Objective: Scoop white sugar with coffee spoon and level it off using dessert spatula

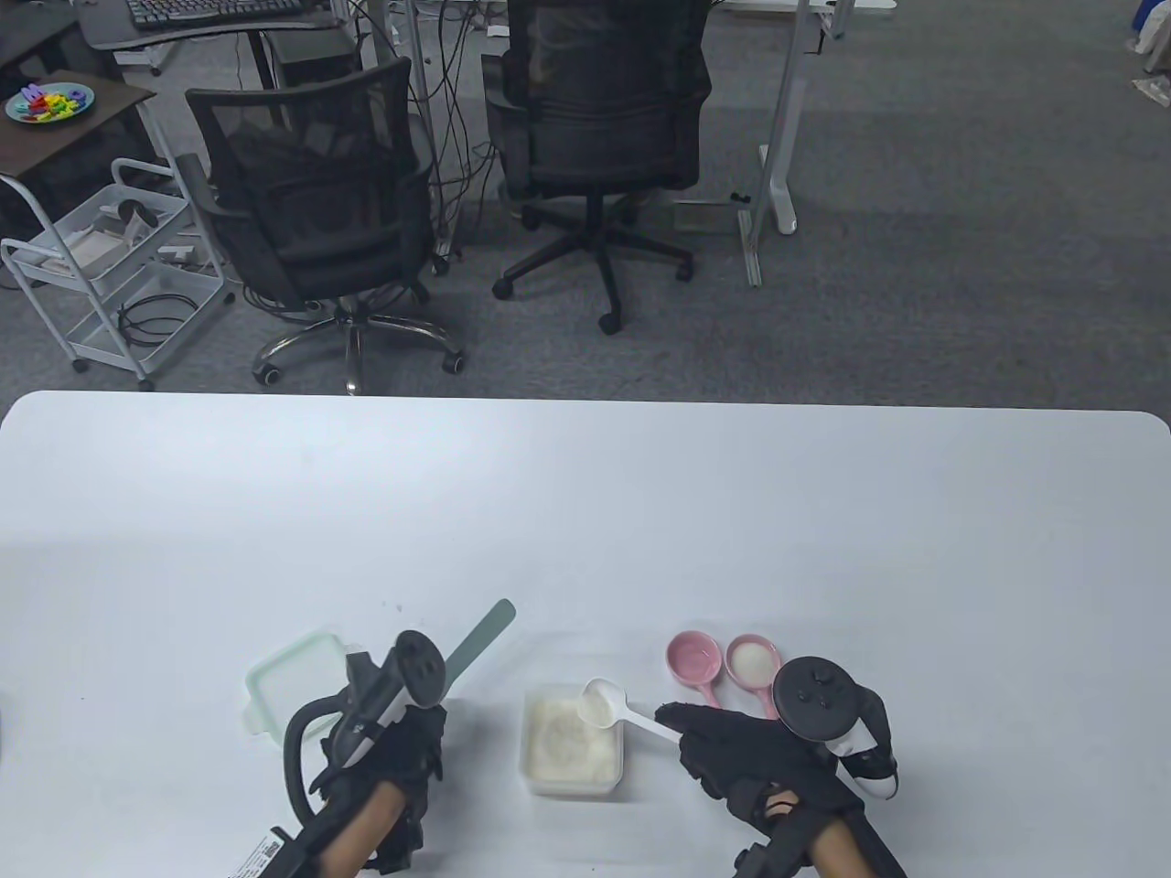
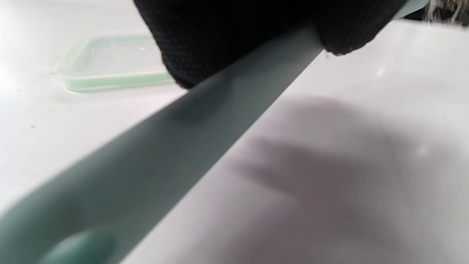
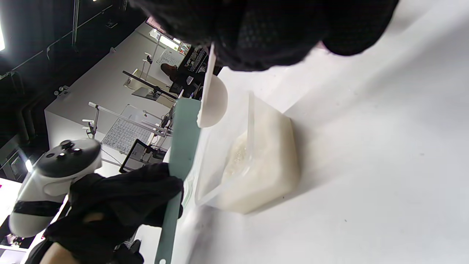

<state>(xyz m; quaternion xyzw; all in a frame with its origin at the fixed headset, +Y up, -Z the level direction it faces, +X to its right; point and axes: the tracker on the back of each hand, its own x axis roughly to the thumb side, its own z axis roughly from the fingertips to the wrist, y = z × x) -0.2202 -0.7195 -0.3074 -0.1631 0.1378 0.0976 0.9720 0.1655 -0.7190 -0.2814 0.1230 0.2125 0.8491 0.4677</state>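
Note:
A clear plastic tub of white sugar point(image 1: 572, 748) stands near the table's front edge, also in the right wrist view point(image 3: 256, 157). My right hand point(image 1: 732, 745) holds a white coffee spoon point(image 1: 606, 706) by its handle, its bowl just above the tub's far right corner; the bowl shows in the right wrist view point(image 3: 212, 101). My left hand point(image 1: 402, 741) grips a grey-green dessert spatula point(image 1: 480, 636) left of the tub, blade pointing away to the upper right. The spatula fills the left wrist view point(image 2: 205, 121).
A clear lid with a green rim point(image 1: 293, 681) lies left of my left hand, also in the left wrist view point(image 2: 110, 62). Two small pink dishes point(image 1: 695, 658) sit right of the tub; the right one point(image 1: 752, 660) holds white sugar.

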